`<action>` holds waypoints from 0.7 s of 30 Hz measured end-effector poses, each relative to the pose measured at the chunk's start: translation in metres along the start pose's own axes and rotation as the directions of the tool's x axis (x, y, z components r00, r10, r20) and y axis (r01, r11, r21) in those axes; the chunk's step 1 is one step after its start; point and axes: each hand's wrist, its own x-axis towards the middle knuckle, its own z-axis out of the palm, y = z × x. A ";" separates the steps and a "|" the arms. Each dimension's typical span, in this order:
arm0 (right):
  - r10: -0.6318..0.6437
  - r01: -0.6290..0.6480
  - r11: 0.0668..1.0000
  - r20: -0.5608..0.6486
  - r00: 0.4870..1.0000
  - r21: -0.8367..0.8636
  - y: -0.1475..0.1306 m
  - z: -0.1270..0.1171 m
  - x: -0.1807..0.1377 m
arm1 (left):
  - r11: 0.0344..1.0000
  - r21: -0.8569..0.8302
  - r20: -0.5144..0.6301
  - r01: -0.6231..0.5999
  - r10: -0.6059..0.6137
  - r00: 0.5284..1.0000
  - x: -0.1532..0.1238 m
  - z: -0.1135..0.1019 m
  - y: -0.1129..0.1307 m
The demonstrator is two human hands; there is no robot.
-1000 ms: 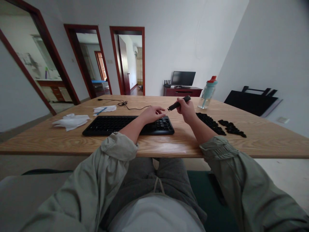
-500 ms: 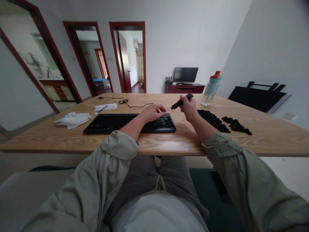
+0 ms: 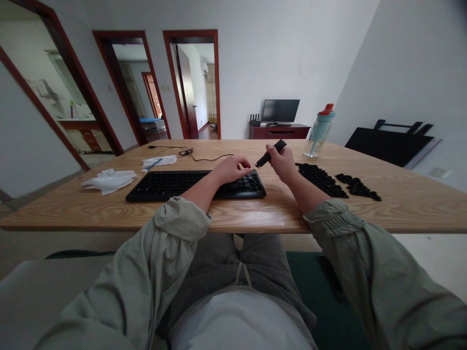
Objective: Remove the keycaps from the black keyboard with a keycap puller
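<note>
A black keyboard [image 3: 171,183] lies on the wooden table [image 3: 233,214] in front of me. My left hand [image 3: 231,170] is over its right part, fingertips pinched together; whatever is between them is too small to make out. In my right hand [image 3: 282,163] is a keycap puller [image 3: 268,154], its black handle tilted down to the left. Thin wires at its lower end come close to my left fingertips, just above the keyboard's back right corner. Black keycaps [image 3: 317,179] lie in a spread to the right of my right hand, with a smaller group [image 3: 357,187] beside them.
White tissues [image 3: 109,181] lie at the left, and a blue stick [image 3: 152,164] rests on another tissue. The keyboard's cable [image 3: 186,152] is coiled behind it. A water bottle [image 3: 319,131] with a red and teal lid stands at the back right.
My right hand and the keycap puller have moved slightly left, bringing the wire end nearer my left fingertips. My left hand has hardly moved.
</note>
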 end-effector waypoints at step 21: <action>0.013 -0.011 0.999 0.077 0.997 -0.034 -0.009 0.002 -0.006 | 0.999 0.047 0.059 -0.004 0.002 0.998 0.003 0.003 -0.011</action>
